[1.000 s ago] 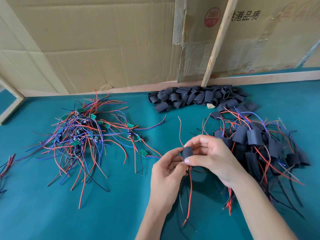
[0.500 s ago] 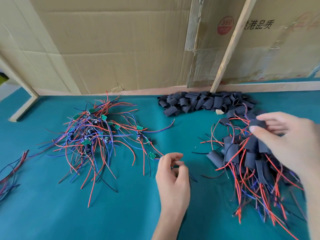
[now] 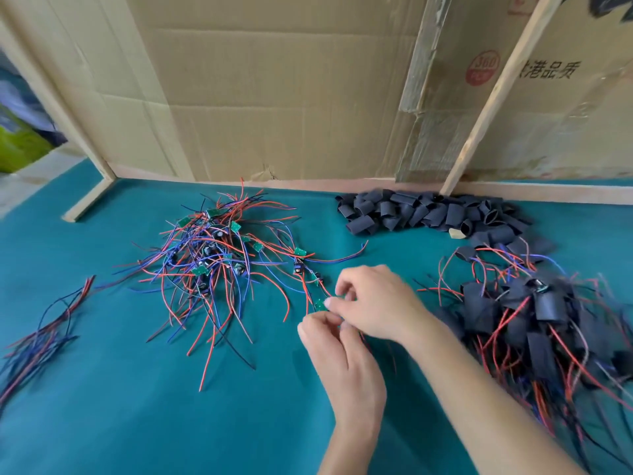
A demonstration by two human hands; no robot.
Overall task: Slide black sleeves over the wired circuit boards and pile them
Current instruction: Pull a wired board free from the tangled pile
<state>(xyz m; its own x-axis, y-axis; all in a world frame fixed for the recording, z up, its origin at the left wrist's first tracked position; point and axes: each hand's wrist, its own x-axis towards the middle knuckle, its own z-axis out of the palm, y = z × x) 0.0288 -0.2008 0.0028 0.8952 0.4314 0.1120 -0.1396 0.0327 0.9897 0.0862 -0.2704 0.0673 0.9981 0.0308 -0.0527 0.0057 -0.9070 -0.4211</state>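
Observation:
A tangle of bare wired circuit boards [image 3: 212, 255], green with red, blue and black wires, lies left of centre on the teal table. Empty black sleeves [image 3: 428, 214] are heaped at the back by the wooden rail. The pile of sleeved boards [image 3: 541, 320] sits at the right. My right hand [image 3: 376, 303] reaches left and pinches a small green wired circuit board [image 3: 320, 305] at the tangle's right edge. My left hand [image 3: 342, 358] is just below it, thumb and fingers curled onto the same board's wires.
A bundle of loose wires [image 3: 37, 337] lies at the far left edge. Cardboard walls [image 3: 274, 97] and a leaning wooden strip [image 3: 486, 108] close off the back. A wooden rail [image 3: 89, 200] borders the table's left corner.
My right hand put the sleeved board on the right pile, then swung left to a bare board. My left hand moved up to meet it.

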